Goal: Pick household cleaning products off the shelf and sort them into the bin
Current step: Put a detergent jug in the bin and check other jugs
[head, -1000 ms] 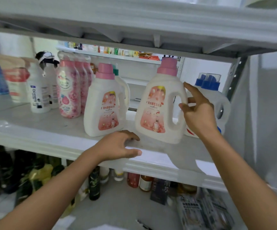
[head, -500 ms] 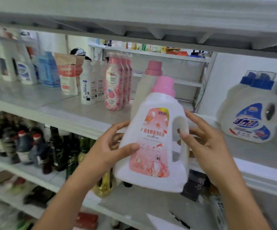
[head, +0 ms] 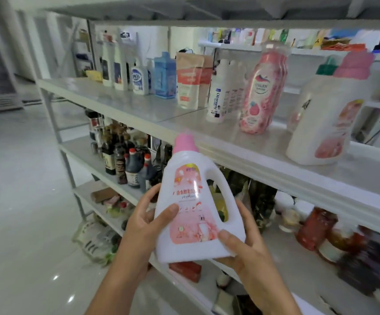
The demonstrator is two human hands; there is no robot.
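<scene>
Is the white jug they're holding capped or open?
Capped: a pink cap sits on the neck of the white plastic handled jug.

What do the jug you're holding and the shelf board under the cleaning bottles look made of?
Jug: probably moulded plastic, opaque white, smooth with a soft sheen; the hollow handle is one piece with the body. Its pink cap looks plastic too. Shelf board: hard, glossy white surface faintly mirroring the bottles; painted metal or laminate, cannot tell which.

A slim white bottle reads "Oil energy" down its side; the pink-capped jug has a label that seems to say "Perfume".
</scene>
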